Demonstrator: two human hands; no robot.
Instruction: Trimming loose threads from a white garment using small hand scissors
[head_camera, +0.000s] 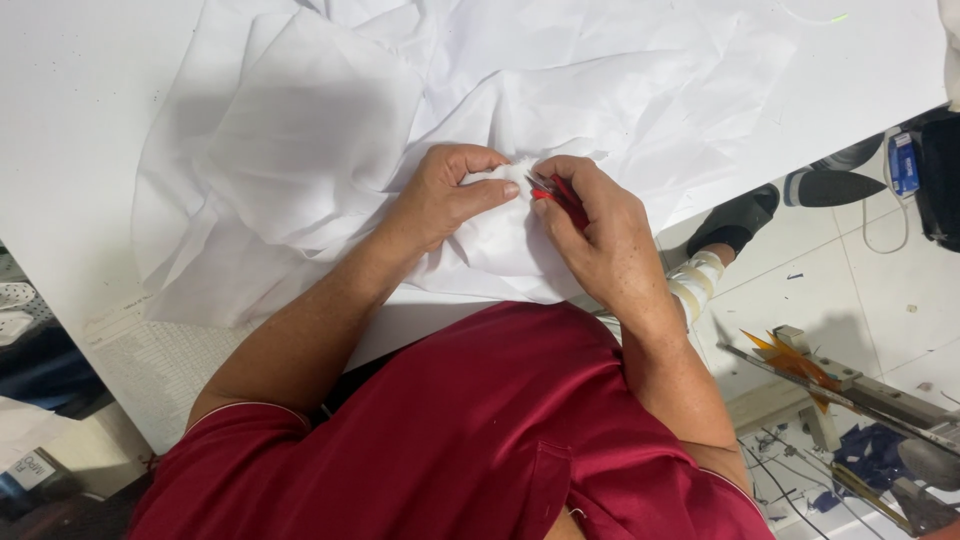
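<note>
While the person leaned over it, the white table (60, 120) carried a large sheet of thin white fabric (300, 150), crumpled and folded over itself, which covered most of the top and reached the near edge. A dark red short-sleeved shirt (470, 440) filled the bottom of the view. To the right of the table, pale floor tiles (870, 290) were visible, with a foot in a black sock (740, 220) resting on them and a metal frame with orange pieces (810, 370) lying nearer.

The left hand (445, 195) lay on the fabric near the table's front edge, its fingers curled and thumb extended, pinching up a small bunch of cloth. The right hand (600, 240) sat just beside it, touching the same bunch, its fingers closed around a small red-handled snipping tool (558, 195). The tool's metal tip met the cloth at the point between the two thumbs. Whether the blades stood together or apart could not be told; they were too small and partly covered by the fingers.
</note>
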